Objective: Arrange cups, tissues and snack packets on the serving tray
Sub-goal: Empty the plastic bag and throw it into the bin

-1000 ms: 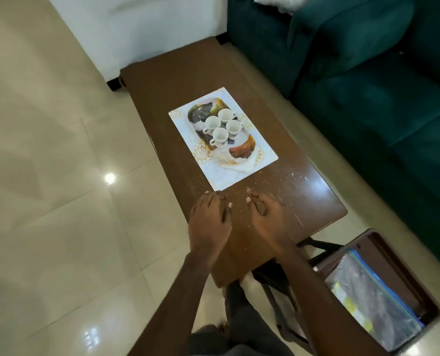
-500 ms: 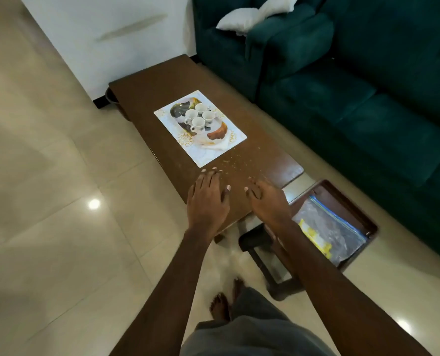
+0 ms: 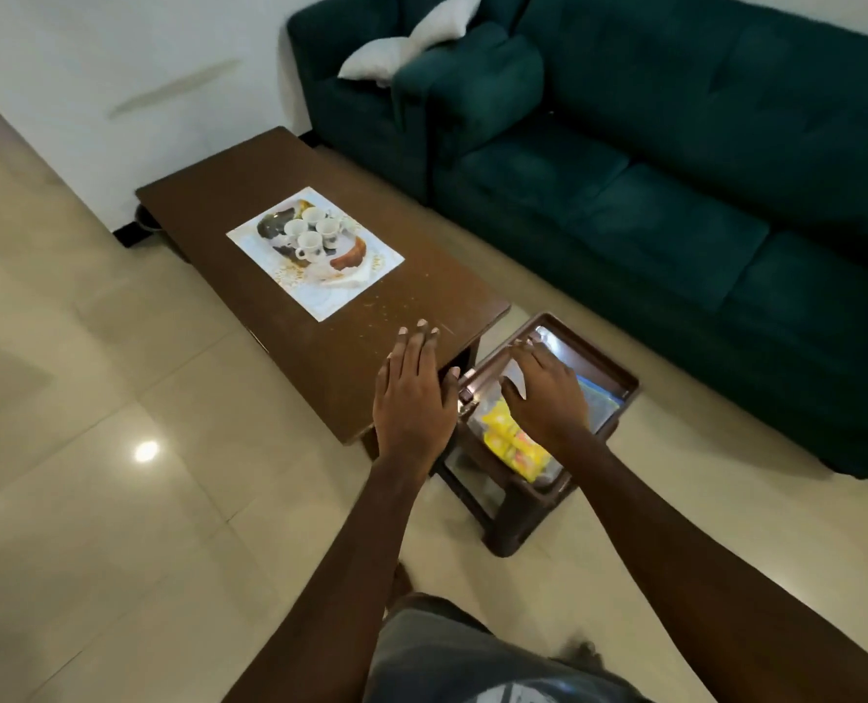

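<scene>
A white patterned serving tray (image 3: 330, 301) lies on the brown coffee table (image 3: 229, 190). Several white cups (image 3: 310, 233) stand grouped on its far half, and a white tissue (image 3: 348, 276) lies on its near right part. My left hand (image 3: 414, 393) rests flat, fingers apart, on the table's near end. My right hand (image 3: 546, 388) is over a clear zip bag with yellow snack packets (image 3: 515, 443), which lies on a brown stool (image 3: 619, 385) beside the table. The fingers touch the bag's top; whether they grip it is not visible.
A dark green sofa (image 3: 675, 195) with a white cushion (image 3: 401, 48) runs along the right, leaving a narrow strip of floor by the table. Crumbs (image 3: 396, 307) dot the table near the tray. Shiny tiled floor (image 3: 92, 423) lies to the left.
The view has pulled back and turned right. My right hand has left the table and moved right onto the bag on the stool. My left hand stays flat on the table.
</scene>
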